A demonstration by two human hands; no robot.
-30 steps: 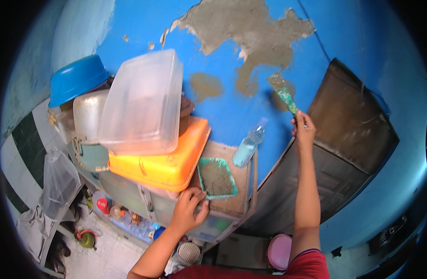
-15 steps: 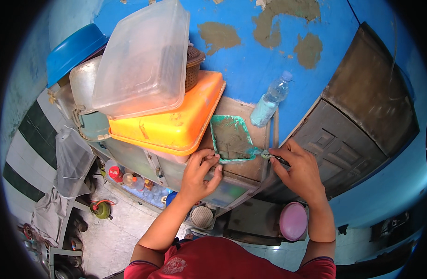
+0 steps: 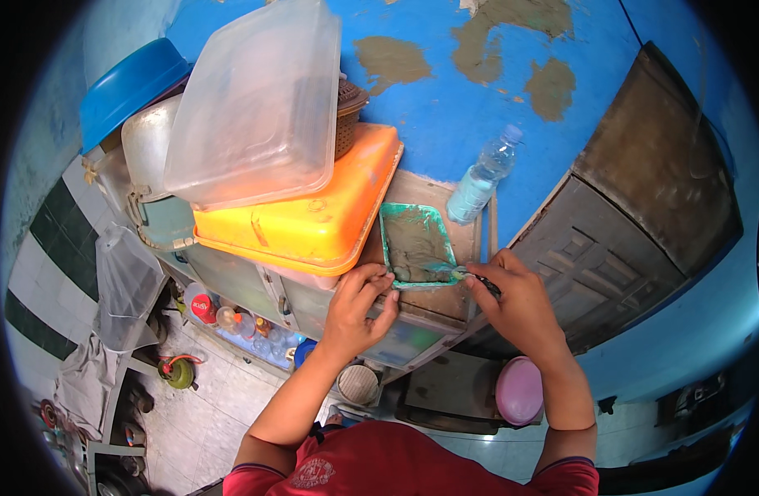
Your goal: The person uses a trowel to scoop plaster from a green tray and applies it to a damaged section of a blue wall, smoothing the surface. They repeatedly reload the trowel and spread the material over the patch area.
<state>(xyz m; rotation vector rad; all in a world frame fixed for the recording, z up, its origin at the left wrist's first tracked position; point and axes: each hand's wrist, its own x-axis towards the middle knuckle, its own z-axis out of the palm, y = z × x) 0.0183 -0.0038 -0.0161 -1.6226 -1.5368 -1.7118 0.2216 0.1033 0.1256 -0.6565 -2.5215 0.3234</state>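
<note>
A green plastic tub [image 3: 421, 284] of wet grey cement [image 3: 414, 237] sits on the cabinet top, its inner walls smeared with the mix. At its near left corner, my left hand [image 3: 359, 307] pinches the rim between thumb and fingers. My right hand [image 3: 518, 304] grips a small dark-handled tool [image 3: 460, 274], whose cement-smeared end lies at the tub's near right corner. Fingers hide part of the tool, so its exact kind is unclear. Behind the tub to the right stands a capped clear plastic bottle [image 3: 484, 178] with cloudy pale-blue contents.
An orange plastic container [image 3: 313, 223] is left of the tub, under a large clear plastic box [image 3: 255, 107]. Beyond rises a blue wall [image 3: 446, 124] with grey cement patches [image 3: 551, 88]. At right is a grey panelled wooden door [image 3: 594, 256]; a pink oval object [image 3: 520, 392] lies lower down.
My right hand has brought the tool slightly left, from just outside the tub onto its near right corner. The left hand keeps its pinch on the rim.
</note>
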